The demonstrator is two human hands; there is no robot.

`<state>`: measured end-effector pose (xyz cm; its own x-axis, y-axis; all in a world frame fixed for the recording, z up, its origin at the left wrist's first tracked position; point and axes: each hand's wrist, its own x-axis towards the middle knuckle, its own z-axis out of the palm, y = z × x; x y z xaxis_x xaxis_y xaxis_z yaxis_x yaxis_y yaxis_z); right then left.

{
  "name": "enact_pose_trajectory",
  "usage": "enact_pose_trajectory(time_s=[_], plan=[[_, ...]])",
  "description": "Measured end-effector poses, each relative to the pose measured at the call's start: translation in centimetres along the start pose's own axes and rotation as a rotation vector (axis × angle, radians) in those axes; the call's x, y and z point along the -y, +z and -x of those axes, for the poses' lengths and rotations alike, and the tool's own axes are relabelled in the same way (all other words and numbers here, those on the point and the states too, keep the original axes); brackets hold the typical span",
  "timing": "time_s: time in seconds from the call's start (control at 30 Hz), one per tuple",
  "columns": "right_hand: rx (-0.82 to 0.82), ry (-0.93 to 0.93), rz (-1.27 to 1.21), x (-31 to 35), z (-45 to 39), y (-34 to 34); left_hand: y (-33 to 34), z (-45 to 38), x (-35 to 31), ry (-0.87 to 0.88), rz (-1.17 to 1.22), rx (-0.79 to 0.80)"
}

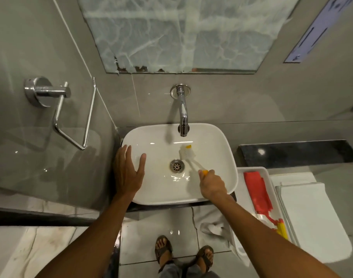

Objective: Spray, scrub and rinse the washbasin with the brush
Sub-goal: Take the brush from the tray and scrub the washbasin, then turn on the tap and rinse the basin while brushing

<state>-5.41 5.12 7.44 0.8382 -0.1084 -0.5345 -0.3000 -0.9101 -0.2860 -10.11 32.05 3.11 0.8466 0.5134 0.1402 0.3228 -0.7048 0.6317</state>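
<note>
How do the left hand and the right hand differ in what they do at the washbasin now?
The left hand is open with fingers spread and rests on the left rim of the washbasin; the right hand is closed around the handle of the brush. The left hand holds nothing; the right hand holds the brush head inside the bowl, near the drain. Both are bare and reach over the near edge.

We see open room over the washbasin (pixel 215 149) bowl's near half, while the tap spout (pixel 183 117) overhangs its far edge and the grey wall (pixel 51 157) crowds its left rim.
</note>
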Motion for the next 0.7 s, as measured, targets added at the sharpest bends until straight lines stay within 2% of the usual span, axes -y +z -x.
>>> enact_pose_trajectory(time_s=[0.13, 0.3, 0.43, 0.7], plan=[[-0.030, -0.026, -0.123, 1.3, 1.0, 0.6, -0.8, -2.2, -5.6, 0.074, 0.160, -0.065], [-0.020, -0.066, -0.148, 1.9, 2.3, 0.7, -1.5, -4.7, -13.2, 0.150, 0.135, 0.011], [-0.039, -0.069, -0.164, 1.9, 3.4, 0.6, -1.5, -5.3, -17.5, 0.118, 0.054, 0.130], [-0.021, -0.052, -0.246, 1.1, 5.7, 0.8, -1.9, -4.7, -21.3, -0.019, -0.185, 0.106]])
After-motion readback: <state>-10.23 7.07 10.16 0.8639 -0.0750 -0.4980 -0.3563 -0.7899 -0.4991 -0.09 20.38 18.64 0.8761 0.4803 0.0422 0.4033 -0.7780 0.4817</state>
